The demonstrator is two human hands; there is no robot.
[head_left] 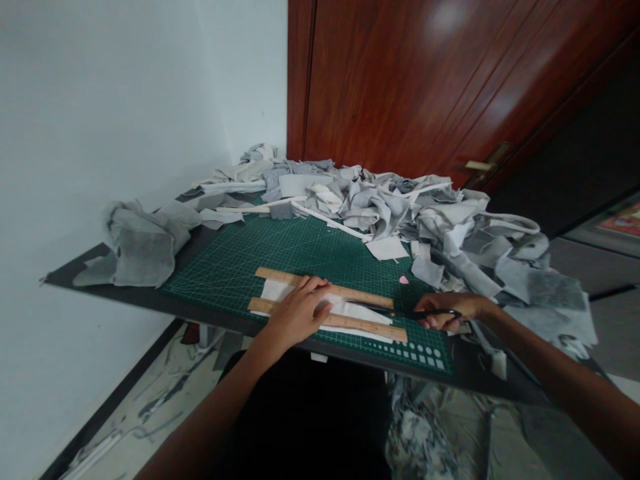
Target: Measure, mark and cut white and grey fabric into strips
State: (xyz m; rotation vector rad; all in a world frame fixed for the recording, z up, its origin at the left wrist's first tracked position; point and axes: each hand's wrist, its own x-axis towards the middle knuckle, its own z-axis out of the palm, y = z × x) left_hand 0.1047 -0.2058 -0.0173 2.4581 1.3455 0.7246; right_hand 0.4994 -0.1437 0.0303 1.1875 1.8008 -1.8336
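Observation:
My right hand (443, 311) grips a pair of black-handled scissors (434, 313), whose blades point left over a strip of white cloth (350, 311). Two wooden rulers lie across that cloth, a far ruler (367, 296) and a near ruler (373, 326), with a band of cloth showing between them. Pressing down on the cloth and rulers, my left hand (300, 310) has its fingers stretched out and partly hides them. Beneath is a green cutting mat (225, 267) with a printed grid. Whether the blades are apart or together, I cannot tell.
Grey and white fabric scraps (380, 207) are heaped along the table's far and right sides. Folded grey cloth (143, 243) rests at the left corner. A small pink piece (404, 280) lies near my right hand. Behind stands a reddish wooden door (400, 87); scraps litter the floor.

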